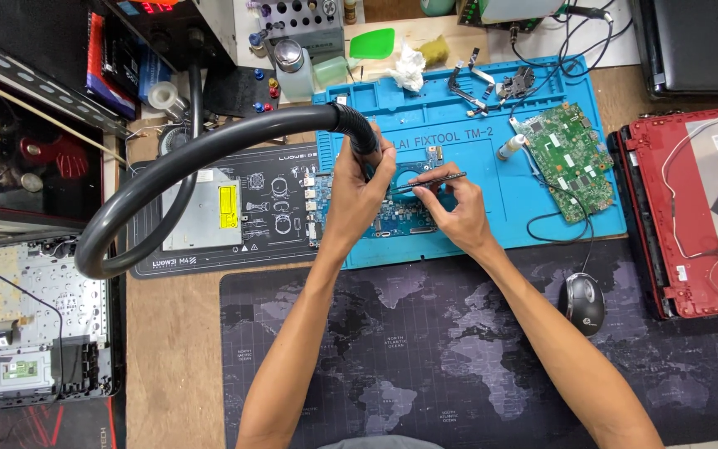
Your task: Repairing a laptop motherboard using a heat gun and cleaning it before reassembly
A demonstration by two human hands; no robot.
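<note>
Blue circuit board (392,218) flat on the blue mat (492,224), mid-worktop, work under way, not finished. Left hand (361,195) gripping the black hose nozzle (359,133) at twelve o'clock of board. Right hand (452,212) pinching tweezers (430,180), tips probably on a component. Green board (565,158) waiting at three o'clock.

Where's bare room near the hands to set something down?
The dark world-map mat is bare between the forearms and left of the mouse. Crowded: the blue mat, where left hand holds the hose nozzle and right hand the tweezers.
</note>
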